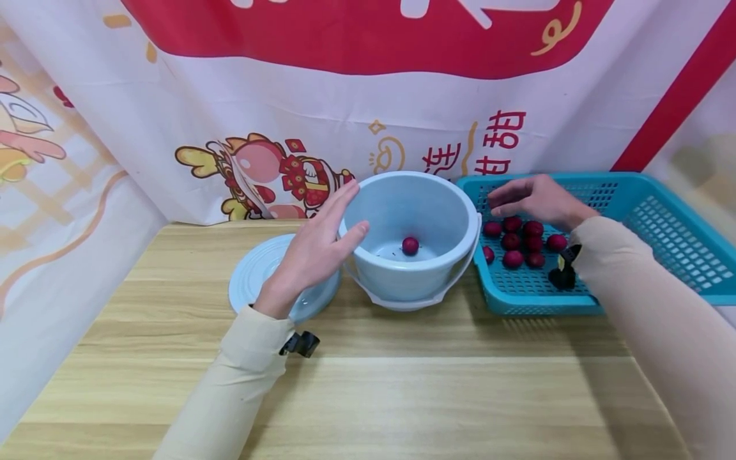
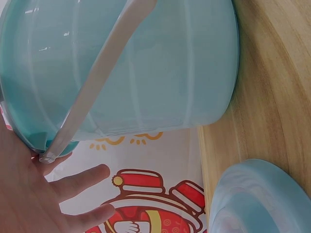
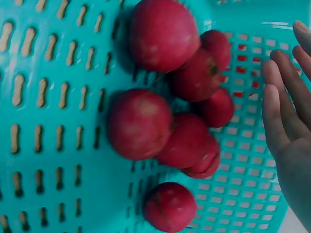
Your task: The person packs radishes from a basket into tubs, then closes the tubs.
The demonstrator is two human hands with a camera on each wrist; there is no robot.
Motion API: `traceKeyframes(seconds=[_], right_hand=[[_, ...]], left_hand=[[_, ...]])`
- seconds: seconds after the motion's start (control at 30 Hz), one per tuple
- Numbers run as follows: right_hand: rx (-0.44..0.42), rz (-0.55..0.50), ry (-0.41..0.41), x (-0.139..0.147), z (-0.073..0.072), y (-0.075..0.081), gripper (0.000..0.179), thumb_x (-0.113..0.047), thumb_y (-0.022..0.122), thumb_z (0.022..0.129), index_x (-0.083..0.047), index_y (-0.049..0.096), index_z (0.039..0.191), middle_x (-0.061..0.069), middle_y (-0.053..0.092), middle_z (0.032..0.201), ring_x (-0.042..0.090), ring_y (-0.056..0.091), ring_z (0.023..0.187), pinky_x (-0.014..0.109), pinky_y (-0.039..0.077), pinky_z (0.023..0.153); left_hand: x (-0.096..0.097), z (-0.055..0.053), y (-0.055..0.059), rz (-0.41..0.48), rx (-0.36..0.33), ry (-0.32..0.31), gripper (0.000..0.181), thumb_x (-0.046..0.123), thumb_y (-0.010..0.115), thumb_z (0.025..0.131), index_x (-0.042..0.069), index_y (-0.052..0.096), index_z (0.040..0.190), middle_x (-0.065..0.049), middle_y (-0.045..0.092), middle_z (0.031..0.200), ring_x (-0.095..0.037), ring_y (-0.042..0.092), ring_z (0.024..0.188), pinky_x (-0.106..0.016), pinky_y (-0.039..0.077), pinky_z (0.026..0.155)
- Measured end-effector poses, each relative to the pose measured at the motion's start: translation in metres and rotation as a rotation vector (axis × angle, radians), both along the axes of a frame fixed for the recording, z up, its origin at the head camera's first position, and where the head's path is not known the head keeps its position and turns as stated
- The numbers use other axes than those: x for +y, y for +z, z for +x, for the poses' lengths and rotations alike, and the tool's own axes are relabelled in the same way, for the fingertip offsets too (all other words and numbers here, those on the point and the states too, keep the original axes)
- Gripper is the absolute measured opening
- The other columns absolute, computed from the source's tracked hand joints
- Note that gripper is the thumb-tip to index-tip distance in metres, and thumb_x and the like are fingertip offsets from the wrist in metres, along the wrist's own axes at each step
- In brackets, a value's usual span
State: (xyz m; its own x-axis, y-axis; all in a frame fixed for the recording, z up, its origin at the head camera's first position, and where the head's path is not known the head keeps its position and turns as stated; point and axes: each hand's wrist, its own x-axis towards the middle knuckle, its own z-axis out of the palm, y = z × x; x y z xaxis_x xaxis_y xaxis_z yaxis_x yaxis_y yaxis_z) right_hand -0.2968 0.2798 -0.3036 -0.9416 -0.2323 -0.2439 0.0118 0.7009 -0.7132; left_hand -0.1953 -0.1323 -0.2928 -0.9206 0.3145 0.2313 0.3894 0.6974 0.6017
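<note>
At frame centre, the light-blue bucket (image 1: 402,282) can be entered from above but is walled off sideways. The turquoise plastic basket (image 1: 540,305) at right leaves hardly any gap beside it; the tabletop (image 1: 379,396) at lower centre offers free passage.

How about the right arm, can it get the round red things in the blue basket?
Probably yes: the right grip looks empty and is above the blue basket, where the round red things lie uncovered.

There you were, at what looked like a cloth-draped booth: a wood-grain table (image 1: 368,396) before you, printed cloth (image 1: 322,102) hung behind and to your left, cartoon figures (image 1: 259,166) and red Chinese characters (image 1: 505,131) across it! Home or shop, you couldn't tell.
</note>
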Motion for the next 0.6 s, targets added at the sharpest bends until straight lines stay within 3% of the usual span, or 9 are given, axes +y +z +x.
traceKeyframes(seconds=[0.33,0.6], right_hand=[[-0.066,0.051,-0.014,0.004,-0.006,-0.014,0.058,-0.036,0.075,0.099,-0.014,0.060,0.151,0.021,0.055,0.157,0.045,0.035,0.147,0.075,0.031,0.118],[-0.057,0.110,0.028,0.007,-0.008,-0.019,0.051,-0.032,0.073,0.101,-0.013,0.064,0.147,0.023,0.058,0.151,0.044,0.044,0.137,0.074,0.038,0.113]], left_hand=[[-0.001,-0.001,-0.001,-0.009,0.005,-0.006,0.074,0.056,0.047,0.105,0.031,0.022,0.171,0.012,0.016,0.179,-0.024,0.026,0.165,-0.069,0.032,0.125],[0.000,0.000,-0.001,-0.004,0.001,0.008,0.074,0.056,0.047,0.105,0.031,0.024,0.170,0.015,0.016,0.179,-0.022,0.028,0.164,-0.068,0.034,0.124]])
